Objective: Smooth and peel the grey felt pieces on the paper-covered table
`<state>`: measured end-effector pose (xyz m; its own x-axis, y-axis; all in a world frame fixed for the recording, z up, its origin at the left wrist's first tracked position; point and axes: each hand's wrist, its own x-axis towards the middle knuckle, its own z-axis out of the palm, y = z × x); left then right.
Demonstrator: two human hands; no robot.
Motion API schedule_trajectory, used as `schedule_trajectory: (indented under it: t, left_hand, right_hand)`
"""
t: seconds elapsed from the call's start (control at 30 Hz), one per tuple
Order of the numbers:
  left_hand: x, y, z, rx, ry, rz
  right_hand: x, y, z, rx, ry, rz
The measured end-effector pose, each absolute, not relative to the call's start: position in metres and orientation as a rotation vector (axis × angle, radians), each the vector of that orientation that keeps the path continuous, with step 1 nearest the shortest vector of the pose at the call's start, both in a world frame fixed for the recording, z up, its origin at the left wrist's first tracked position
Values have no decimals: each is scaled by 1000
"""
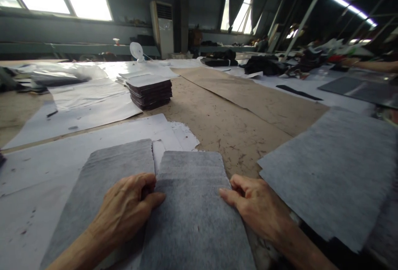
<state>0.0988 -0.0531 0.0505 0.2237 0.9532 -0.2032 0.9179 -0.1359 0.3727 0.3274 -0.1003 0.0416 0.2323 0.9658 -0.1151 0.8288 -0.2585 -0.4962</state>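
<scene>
A grey felt-like fabric piece (195,212) lies in front of me, its far corners rounded. My left hand (130,203) pinches its left edge between thumb and curled fingers. At the opposite edge, my right hand (251,203) grips the same piece, thumb on top. Partly under my left hand is a second grey fabric piece (115,166) of similar look. To the right of my right hand lies a wider grey fabric sheet (329,170) with jagged edges. Whether the held piece is one layer or several, I cannot tell.
White paper sheets (34,183) cover the table's left side. A stack of dark cut pieces (151,93) stands farther back, beside brown paper (248,91). A small white fan (137,51) and dark cloth heaps (264,66) sit beyond. Another person's arm (373,66) shows at far right.
</scene>
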Motion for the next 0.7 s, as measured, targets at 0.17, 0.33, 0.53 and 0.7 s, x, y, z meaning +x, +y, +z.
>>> schedule_trajectory:
  t: [0.17, 0.33, 0.53, 0.7]
  left_hand:
    - [99, -51, 52, 2027, 1756, 119]
    - [98, -50, 51, 2002, 1767, 126]
    - [99, -48, 52, 2021, 1756, 116]
    - [102, -50, 52, 2029, 1749, 62]
  right_hand:
    - [329, -96, 43, -2165, -1604, 685]
    - [330, -96, 42, -2128, -1580, 714]
    - [333, -96, 41, -2089, -1632, 716]
    - [331, -97, 41, -2140, -1735, 661]
